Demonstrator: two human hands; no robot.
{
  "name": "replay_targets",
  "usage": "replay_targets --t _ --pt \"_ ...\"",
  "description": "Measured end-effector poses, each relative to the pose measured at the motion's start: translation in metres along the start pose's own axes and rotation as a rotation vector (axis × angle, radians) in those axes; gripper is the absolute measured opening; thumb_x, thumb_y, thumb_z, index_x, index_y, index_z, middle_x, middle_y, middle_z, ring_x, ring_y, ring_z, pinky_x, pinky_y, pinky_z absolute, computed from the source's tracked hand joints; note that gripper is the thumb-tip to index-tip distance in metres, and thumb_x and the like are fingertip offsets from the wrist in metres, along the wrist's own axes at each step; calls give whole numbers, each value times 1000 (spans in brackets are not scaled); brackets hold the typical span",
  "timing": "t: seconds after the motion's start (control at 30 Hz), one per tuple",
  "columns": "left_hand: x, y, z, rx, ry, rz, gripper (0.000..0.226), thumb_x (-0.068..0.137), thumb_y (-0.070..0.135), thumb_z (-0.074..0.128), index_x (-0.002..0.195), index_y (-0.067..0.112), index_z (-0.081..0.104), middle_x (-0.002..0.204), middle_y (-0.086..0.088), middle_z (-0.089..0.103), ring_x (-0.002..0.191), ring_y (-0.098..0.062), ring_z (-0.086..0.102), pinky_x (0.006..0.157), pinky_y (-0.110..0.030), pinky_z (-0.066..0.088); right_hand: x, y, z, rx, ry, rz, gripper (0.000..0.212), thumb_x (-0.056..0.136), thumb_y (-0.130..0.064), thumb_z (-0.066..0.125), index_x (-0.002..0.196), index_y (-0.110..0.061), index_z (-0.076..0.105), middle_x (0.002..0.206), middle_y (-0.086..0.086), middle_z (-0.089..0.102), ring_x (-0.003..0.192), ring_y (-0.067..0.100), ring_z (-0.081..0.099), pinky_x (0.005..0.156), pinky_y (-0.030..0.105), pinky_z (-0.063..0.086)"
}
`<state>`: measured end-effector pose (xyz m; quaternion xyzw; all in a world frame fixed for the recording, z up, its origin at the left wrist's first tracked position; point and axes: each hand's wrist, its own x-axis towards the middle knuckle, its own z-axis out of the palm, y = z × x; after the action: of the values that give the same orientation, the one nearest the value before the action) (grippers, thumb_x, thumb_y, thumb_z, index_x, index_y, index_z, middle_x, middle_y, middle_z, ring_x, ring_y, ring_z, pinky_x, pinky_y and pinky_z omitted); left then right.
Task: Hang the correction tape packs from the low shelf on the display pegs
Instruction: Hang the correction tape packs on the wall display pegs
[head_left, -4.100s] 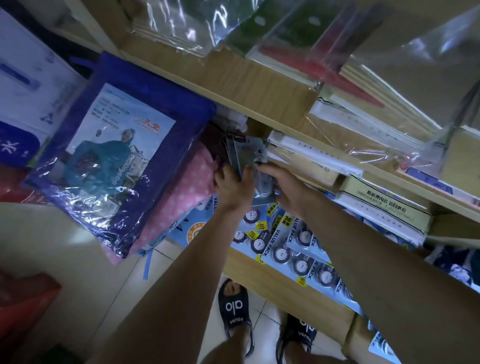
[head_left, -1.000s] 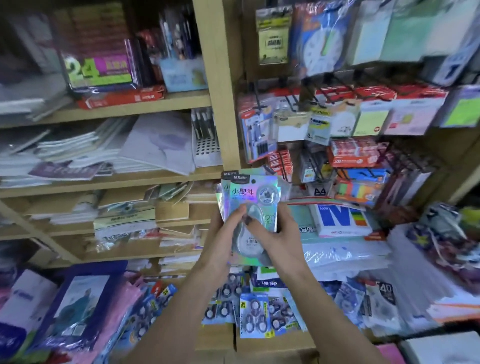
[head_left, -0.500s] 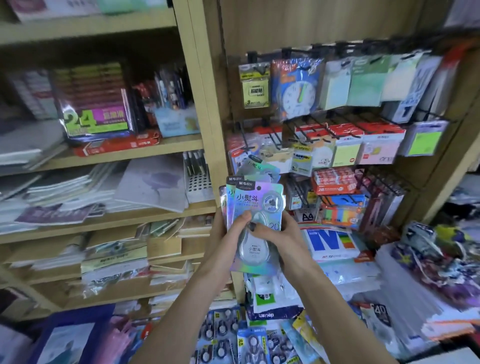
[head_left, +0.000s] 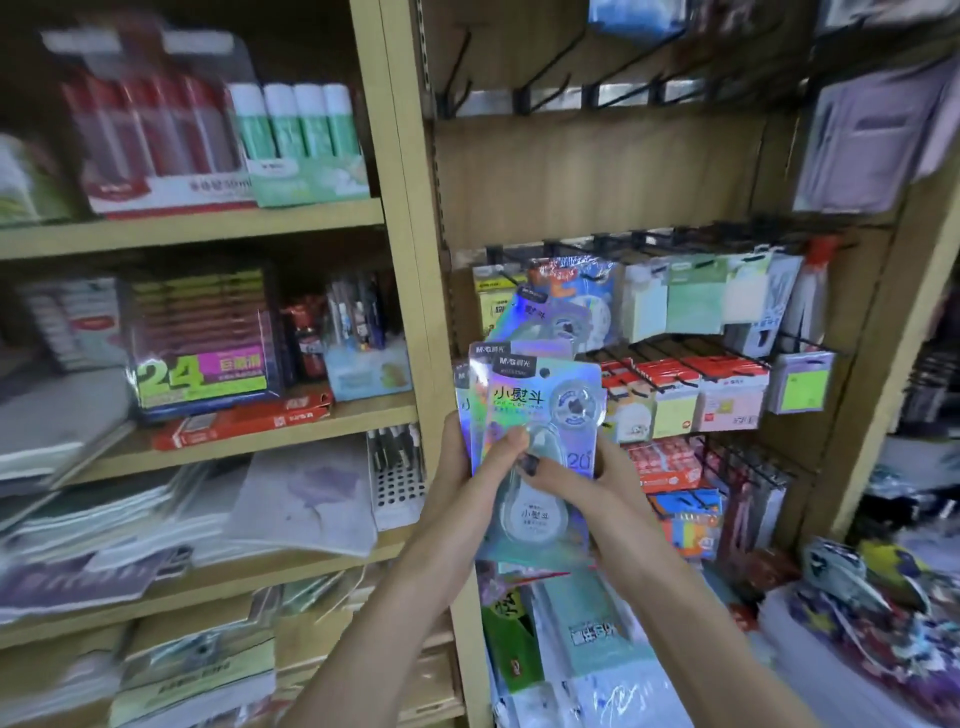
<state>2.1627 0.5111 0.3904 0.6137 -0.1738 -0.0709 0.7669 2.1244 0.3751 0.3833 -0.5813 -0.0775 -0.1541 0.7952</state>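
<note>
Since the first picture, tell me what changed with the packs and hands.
Both hands lifted the correction tape packs from the low shelf up to the display pegs. Left hand and right hand grip the stack as before; none hung yet.

Pretty packed stationery shop corner. Tan wooden shelving fills the left side, with a thick upright post splitting it from a peg display on the right. Top left shelf has glue sticks in a green tray next to a red-and-white box. One shelf down there's a marker set with a big "24" on it, then stacks of paper lower down. On the right, the wood back panel has black hooks along a bar, and sticky note packs hang below. Light's dim and warm, and the edges look blurry.
</note>
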Motion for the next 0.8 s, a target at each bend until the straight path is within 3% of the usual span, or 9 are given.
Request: replay_targets --t 0.1,0.2,0.33,0.43,0.53,0.63,0.8 --pt "15 24 5 -24 -48 67 79 70 69 78 141 51 51 139 15 69 124 -13 70 106 -51 56 16 -27 7 -17 -24 -58 39 84 4 75 119 -14 70 110 8 81 101 27 78 80 34 63" --pt "31 46 13 -64 -52 152 85 66 70 84 141 46 52 135 17 71 120 -8 71 105 -47 57 35 -55 11 -56 -68 -116 35 88 4 71 116 -16 71 108 5 81 99 23 78 77 29 62" --pt "58 70 23 -69 4 235 116 52 87 82 154 55 36 161 16 48 142 -10 55 115 -49 48 65 -90 14 -89 -133 -166 30 90 5 68 111 -16 72 98 0 82 92 18 79 73 25 60" --pt "75 85 34 -68 52 269 95 67 79 79 150 53 41 153 14 58 137 -15 61 112 -52 50 91 -111 13 -114 -211 -179 29 91 3 67 111 -16 72 97 -2 81 92 17 78 75 26 59" --pt "92 98 45 -88 78 311 57 93 50 72 145 46 49 136 11 72 121 -15 72 107 -52 55 120 -128 9 -142 -273 -168 29 90 0 69 109 -21 74 105 0 81 98 17 78 80 28 60" --pt "109 109 55 -98 130 346 71 80 60 76 143 47 48 138 10 70 125 -16 70 112 -53 51 146 -144 5 -170 -335 -152 27 86 -5 74 108 -20 75 104 0 82 97 16 78 80 28 59" --pt "130 117 69 -82 212 426 43 90 51 75 129 47 55 131 8 74 120 -16 72 110 -53 52 174 -158 -4 -175 -433 -138 25 91 -2 68 107 -19 76 106 3 81 98 20 78 83 31 59"
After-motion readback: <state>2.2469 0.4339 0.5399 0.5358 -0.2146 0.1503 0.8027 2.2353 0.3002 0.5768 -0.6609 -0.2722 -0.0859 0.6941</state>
